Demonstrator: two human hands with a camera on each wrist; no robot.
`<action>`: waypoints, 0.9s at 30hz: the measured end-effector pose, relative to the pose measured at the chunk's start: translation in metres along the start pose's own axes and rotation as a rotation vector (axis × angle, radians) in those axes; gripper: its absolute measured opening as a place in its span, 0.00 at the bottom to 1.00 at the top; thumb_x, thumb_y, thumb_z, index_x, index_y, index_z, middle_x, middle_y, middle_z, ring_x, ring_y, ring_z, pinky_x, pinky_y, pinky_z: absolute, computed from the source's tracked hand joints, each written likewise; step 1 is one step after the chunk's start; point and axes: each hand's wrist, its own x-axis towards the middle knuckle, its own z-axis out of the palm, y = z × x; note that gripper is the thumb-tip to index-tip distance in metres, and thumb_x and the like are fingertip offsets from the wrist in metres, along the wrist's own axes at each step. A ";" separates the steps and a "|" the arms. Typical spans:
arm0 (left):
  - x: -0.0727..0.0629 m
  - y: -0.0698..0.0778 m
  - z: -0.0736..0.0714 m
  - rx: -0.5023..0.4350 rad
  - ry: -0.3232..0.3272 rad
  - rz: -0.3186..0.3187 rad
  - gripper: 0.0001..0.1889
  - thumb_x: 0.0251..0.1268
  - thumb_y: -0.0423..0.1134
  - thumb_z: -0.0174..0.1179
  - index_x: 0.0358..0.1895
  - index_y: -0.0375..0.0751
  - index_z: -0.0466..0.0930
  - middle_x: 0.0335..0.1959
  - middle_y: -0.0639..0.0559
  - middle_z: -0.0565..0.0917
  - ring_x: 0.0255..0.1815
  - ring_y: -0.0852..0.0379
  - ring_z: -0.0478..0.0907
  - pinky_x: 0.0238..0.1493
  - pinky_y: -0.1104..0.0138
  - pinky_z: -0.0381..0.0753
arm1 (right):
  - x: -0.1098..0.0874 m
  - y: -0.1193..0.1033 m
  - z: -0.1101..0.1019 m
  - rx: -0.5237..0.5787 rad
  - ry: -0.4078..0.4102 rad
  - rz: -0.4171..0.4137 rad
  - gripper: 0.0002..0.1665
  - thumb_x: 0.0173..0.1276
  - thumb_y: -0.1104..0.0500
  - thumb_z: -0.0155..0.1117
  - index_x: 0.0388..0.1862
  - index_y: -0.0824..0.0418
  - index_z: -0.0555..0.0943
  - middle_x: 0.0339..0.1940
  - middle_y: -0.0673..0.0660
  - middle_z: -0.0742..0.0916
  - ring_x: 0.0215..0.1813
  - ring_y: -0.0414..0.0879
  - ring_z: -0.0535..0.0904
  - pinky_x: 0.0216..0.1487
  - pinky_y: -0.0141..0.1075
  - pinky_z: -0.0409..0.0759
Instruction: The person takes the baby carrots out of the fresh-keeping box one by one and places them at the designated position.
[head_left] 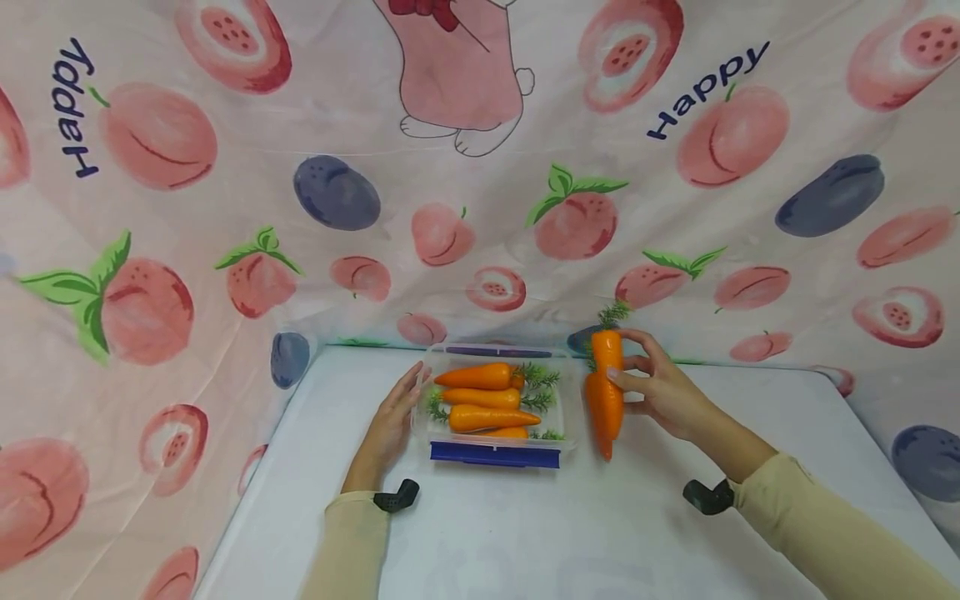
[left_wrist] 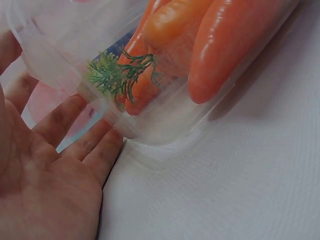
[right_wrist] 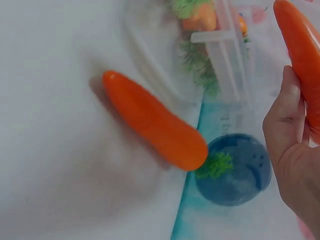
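Note:
A clear plastic box [head_left: 572, 417] with a blue front latch holds several orange toy carrots [head_left: 483, 418] with green leafy tops. At its left end is my left hand [head_left: 392, 421], fingers extended and touching the outer wall, as the left wrist view also shows. To the right of the box, my right hand [head_left: 663, 387] pinches a carrot [right_wrist: 302, 55] between thumb and fingers, its leaves up and tip down. Under it in the head view, another carrot [right_wrist: 155, 122] lies on the table close beside the box.
The box stands near the back edge of a white-covered table [head_left: 525, 533]. Behind it hangs a pink fruit-print cloth [head_left: 450, 183], which also drops along the left side. Each wrist wears a small black camera mount [head_left: 708, 497].

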 end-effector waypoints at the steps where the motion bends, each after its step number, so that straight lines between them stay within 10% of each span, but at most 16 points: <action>1: 0.000 0.000 0.000 0.002 0.003 -0.004 0.30 0.83 0.48 0.47 0.82 0.49 0.54 0.83 0.48 0.59 0.85 0.51 0.47 0.85 0.48 0.34 | 0.000 0.002 -0.001 -0.002 0.003 0.002 0.47 0.74 0.50 0.65 0.81 0.43 0.48 0.64 0.66 0.68 0.58 0.55 0.77 0.59 0.60 0.83; 27: 0.000 0.001 0.000 0.028 0.021 -0.030 0.30 0.83 0.49 0.47 0.82 0.50 0.54 0.82 0.50 0.60 0.86 0.52 0.44 0.85 0.48 0.32 | -0.001 0.035 -0.026 -0.002 0.015 0.060 0.46 0.75 0.50 0.64 0.81 0.45 0.47 0.59 0.62 0.73 0.53 0.49 0.81 0.56 0.52 0.86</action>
